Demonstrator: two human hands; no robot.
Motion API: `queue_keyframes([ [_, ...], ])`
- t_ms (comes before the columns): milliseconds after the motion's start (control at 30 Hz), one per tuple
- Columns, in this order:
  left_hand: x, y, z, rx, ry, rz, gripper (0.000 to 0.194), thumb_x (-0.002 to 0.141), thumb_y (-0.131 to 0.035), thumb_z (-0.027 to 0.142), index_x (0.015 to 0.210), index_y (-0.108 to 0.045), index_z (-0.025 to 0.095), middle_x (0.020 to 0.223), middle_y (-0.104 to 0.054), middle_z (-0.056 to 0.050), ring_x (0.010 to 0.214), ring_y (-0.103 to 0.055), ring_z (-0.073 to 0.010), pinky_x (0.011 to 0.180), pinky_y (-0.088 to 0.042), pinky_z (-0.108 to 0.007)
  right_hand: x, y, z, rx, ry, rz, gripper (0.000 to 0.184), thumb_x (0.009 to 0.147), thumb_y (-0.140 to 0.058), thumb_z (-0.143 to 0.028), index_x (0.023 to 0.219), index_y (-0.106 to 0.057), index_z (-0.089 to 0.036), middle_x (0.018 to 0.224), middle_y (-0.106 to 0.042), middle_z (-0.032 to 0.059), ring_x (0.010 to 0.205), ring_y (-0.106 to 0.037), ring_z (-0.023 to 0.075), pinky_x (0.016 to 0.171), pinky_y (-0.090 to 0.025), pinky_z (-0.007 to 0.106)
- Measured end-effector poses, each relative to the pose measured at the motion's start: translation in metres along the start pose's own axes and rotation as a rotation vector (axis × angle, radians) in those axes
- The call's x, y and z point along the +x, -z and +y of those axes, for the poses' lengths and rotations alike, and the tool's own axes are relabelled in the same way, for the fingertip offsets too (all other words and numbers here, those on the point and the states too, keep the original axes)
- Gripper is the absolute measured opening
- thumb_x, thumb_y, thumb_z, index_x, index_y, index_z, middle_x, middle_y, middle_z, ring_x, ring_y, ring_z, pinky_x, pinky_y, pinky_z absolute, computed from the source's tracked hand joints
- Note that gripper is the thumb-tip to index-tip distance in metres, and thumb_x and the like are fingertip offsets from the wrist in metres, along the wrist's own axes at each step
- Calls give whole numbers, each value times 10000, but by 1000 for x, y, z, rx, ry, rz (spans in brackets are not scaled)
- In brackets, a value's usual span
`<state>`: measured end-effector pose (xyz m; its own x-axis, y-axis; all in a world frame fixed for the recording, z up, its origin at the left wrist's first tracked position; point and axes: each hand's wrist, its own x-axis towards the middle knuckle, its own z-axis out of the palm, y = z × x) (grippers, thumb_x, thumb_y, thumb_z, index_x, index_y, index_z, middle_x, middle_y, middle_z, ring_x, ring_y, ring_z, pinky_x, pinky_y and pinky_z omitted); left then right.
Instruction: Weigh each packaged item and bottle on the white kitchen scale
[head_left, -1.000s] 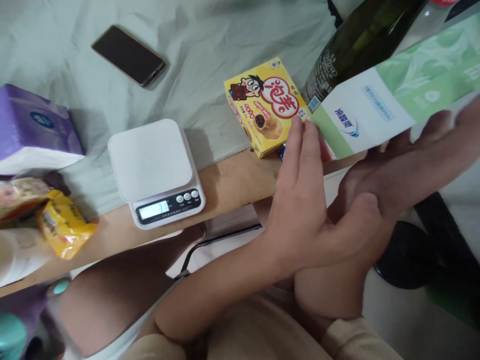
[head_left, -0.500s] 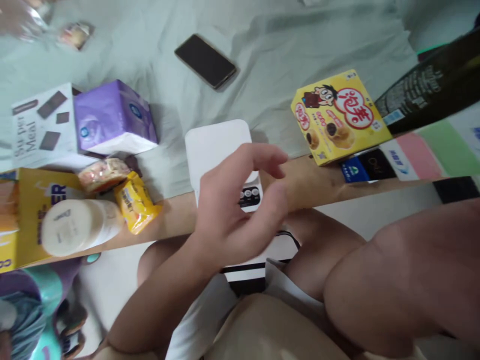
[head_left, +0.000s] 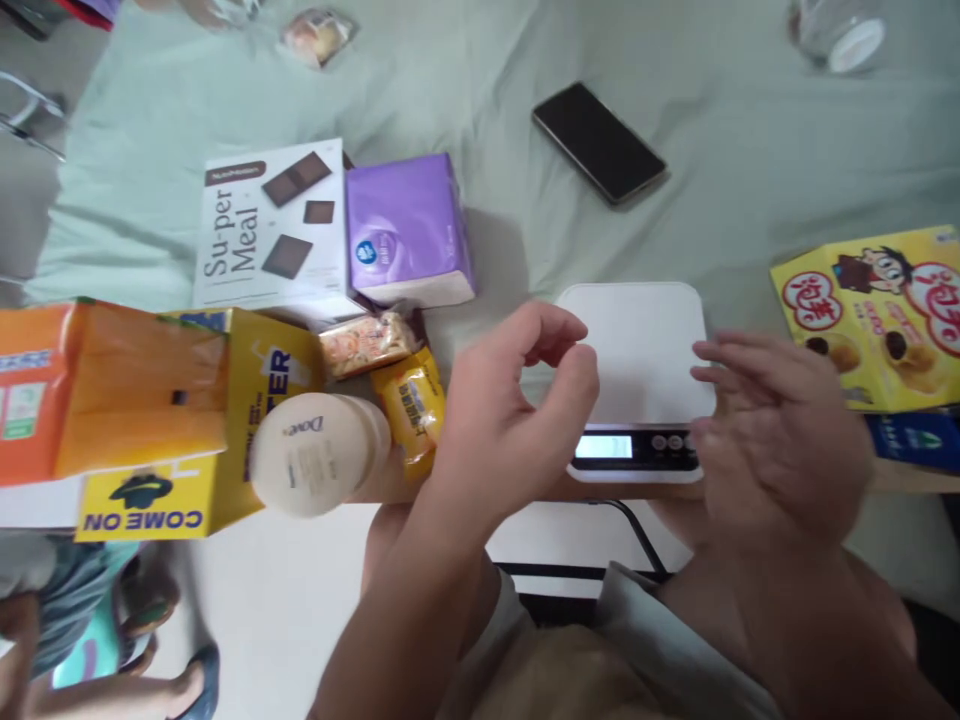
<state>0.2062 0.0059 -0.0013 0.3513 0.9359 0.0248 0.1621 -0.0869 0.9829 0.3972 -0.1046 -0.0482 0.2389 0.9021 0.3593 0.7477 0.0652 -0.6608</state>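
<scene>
A white kitchen scale sits at the table's front edge, its small display lit and its plate bare. At its left side is my left hand, fingers loosely curled and thumb close to the fingertips, with nothing seen in it. My right hand is at the scale's right side, slightly blurred, its fingers stretched out and apart. The fingertips come near the plate's right edge; whether they touch it, I cannot tell.
Left of the scale stand a purple tissue pack, a white Super Meal box, wrapped snacks, a Dove jar, a yellow box and an orange pack. Beyond lies a phone; a yellow snack box is right.
The view has swung left, so the table things appear farther right. My right hand has come up to the scale's right side. My left hand has shifted to the scale's left side, its fingers drawn closer together.
</scene>
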Motion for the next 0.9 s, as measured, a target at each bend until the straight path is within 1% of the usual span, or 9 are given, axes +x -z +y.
queue_keyframes([
  [100, -5, 17, -1, 8, 3, 1, 63, 922, -611, 226, 889, -665, 222, 844, -751, 20, 826, -700, -143, 776, -568, -296, 36, -17, -14, -16, 55, -154, 644, 894, -690, -301, 1509, -533, -405, 1484, -584, 123, 1421, -595, 354, 1006, -664, 631],
  [200, -7, 29, -2, -35, 57, 34, 69, 929, -605, 218, 876, -647, 230, 836, -737, 26, 821, -687, -147, 769, -566, -305, 88, -43, -35, -137, 103, -291, 822, 776, -835, -436, 1527, -527, -310, 1547, -526, 176, 1533, -493, 412, 1086, -618, 680],
  [333, -7, 39, -5, -67, 168, 120, 46, 900, -623, 223, 932, -649, 244, 987, -751, -4, 972, -684, -193, 949, -577, -373, 159, -86, -64, -236, 134, -580, 1073, 717, -929, -398, 1643, -397, -290, 1769, -257, 174, 1700, -268, 398, 1388, -345, 622],
  [400, -7, 43, -7, -70, 211, 139, 79, 886, -634, 250, 964, -643, 251, 1069, -748, -17, 1043, -675, -218, 996, -574, -406, 184, -104, -74, -318, 147, -687, 1270, 616, -1000, -456, 1680, -321, -310, 1832, -109, 136, 1732, -147, 419, 1425, -256, 610],
  [500, -7, 47, -8, -108, 256, 156, 94, 867, -648, 288, 954, -637, 253, 1065, -737, -21, 1034, -665, -232, 983, -573, -431, 209, -123, -83, -386, 198, -760, 1371, 542, -1025, -502, 1682, -275, -370, 1853, -34, 50, 1733, -70, 455, 1411, -214, 679],
  [567, -7, 48, -10, -124, 266, 178, 109, 854, -682, 302, 945, -647, 256, 1025, -733, -20, 997, -660, -232, 905, -568, -414, 220, -132, -88, -449, 197, -801, 1323, 529, -1037, -468, 1643, -326, -409, 1846, -76, 19, 1722, -116, 474, 1384, -261, 712],
  [700, -7, 45, -14, -141, 250, 205, 113, 853, -719, 291, 949, -667, 262, 974, -740, -16, 947, -659, -222, 767, -528, -359, 233, -145, -95, -586, 316, -846, 1101, 605, -1003, -489, 1535, -444, -302, 1593, -455, 110, 1567, -423, 407, 1268, -463, 641],
  [800, -6, 44, -15, -139, 267, 189, 120, 853, -712, 299, 954, -666, 256, 973, -740, -19, 955, -666, -227, 764, -520, -360, 235, -151, -95, -619, 302, -865, 1052, 665, -948, -545, 1525, -407, -271, 1519, -465, 97, 1466, -503, 380, 1199, -519, 623],
  [900, -4, 44, -15, -143, 289, 149, 126, 854, -688, 321, 950, -652, 246, 996, -736, -27, 978, -672, -239, 801, -528, -383, 229, -148, -90, -581, 236, -831, 1037, 581, -1003, -431, 1462, -466, -330, 1515, -474, 64, 1457, -514, 397, 1179, -544, 655],
])
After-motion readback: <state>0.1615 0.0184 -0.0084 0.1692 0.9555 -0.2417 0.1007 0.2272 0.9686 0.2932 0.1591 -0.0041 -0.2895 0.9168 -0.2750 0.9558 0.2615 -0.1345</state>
